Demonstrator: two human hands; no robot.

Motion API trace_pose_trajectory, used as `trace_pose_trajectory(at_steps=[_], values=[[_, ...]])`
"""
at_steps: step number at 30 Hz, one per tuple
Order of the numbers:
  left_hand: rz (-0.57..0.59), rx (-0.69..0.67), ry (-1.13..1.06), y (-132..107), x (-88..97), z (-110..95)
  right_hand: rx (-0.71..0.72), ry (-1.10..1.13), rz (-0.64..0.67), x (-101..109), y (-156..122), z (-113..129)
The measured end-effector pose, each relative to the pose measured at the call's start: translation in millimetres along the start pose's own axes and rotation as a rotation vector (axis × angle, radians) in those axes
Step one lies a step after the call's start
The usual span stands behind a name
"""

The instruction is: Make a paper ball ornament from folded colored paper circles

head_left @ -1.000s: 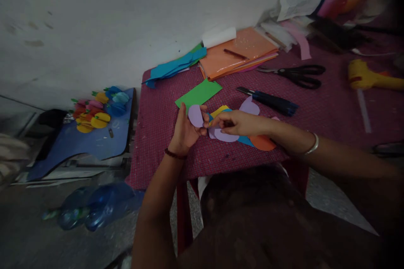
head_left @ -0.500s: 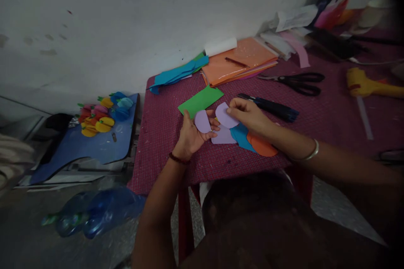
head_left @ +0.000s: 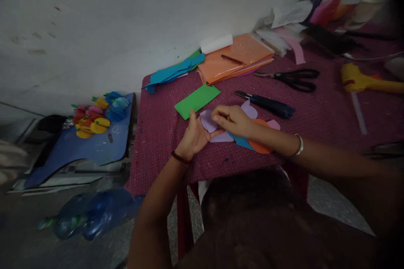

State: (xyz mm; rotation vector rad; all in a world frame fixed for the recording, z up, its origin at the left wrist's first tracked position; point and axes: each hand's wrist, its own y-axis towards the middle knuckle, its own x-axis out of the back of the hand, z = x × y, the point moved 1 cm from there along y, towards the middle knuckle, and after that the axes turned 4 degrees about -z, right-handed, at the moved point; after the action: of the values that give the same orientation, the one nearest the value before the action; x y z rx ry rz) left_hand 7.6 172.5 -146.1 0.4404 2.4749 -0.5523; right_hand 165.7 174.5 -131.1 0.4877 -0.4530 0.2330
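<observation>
Table (head_left: 158,134) stands against the wall, with a board (head_left: 94,147) on the floor to its left. Paper fruits (head_left: 94,113) sit at the board's far end; bottles (head_left: 91,216) lie on the floor before it.

On the table, near the front edge: left hand (head_left: 194,136) and right hand (head_left: 233,119) pinch a piece (head_left: 208,121) between them, cutouts (head_left: 259,145) under and right of them. Sheet (head_left: 196,100) just behind the hands. Cutter (head_left: 268,104) right of the sheet, scissors (head_left: 292,77) behind the cutter. Paper stack (head_left: 235,56) at the wall, strips (head_left: 172,71) to its left. Glue gun (head_left: 360,80) far right.
</observation>
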Motion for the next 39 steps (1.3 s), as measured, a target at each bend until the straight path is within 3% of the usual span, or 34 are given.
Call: trace_pose_trajectory(at_steps=[3, 5, 8, 12, 16, 21, 25, 28, 32, 39], values=[[-0.069, -0.028, 0.002, -1.5, 4.6, -6.9, -0.062, 0.083, -0.056, 9.0, 2.4, -10.2], [-0.136, -0.074, 0.039, -3.2, 10.9, -14.4, -0.081, 0.032, -0.014, 13.2, 2.6, -17.4], [-0.223, -0.157, 0.059, -6.0, 22.2, -29.1, -0.017, -0.085, 0.186, 13.7, -1.2, -20.5], [-0.312, -0.211, 0.004, -9.6, 33.1, -46.2, 0.184, -0.371, 0.405, 8.7, -11.0, -10.6], [-0.313, -0.225, -0.007, -14.1, 32.0, -53.2, 0.176, -0.602, 0.477, 5.0, -16.9, -2.9], [-0.281, -0.21, 0.02, -16.2, 27.3, -50.8, 0.097, -0.665, 0.485, 7.4, -15.8, -4.0], [-0.238, -0.2, 0.013, -13.9, 29.4, -47.4, 0.055, -0.56, 0.435, 16.5, -8.6, -12.1], [-0.234, -0.178, 0.017, -13.6, 29.3, -45.7, -0.05, -0.436, 0.239, 25.8, -1.4, -19.9], [-0.167, -0.122, 0.02, -14.5, 19.8, -39.3, -0.158, -0.046, 0.001, 31.5, 2.7, -23.6], [-0.059, 0.005, -0.089, -5.6, 3.3, -11.0, -0.418, 0.537, 0.091, 14.0, -5.8, -14.4]])
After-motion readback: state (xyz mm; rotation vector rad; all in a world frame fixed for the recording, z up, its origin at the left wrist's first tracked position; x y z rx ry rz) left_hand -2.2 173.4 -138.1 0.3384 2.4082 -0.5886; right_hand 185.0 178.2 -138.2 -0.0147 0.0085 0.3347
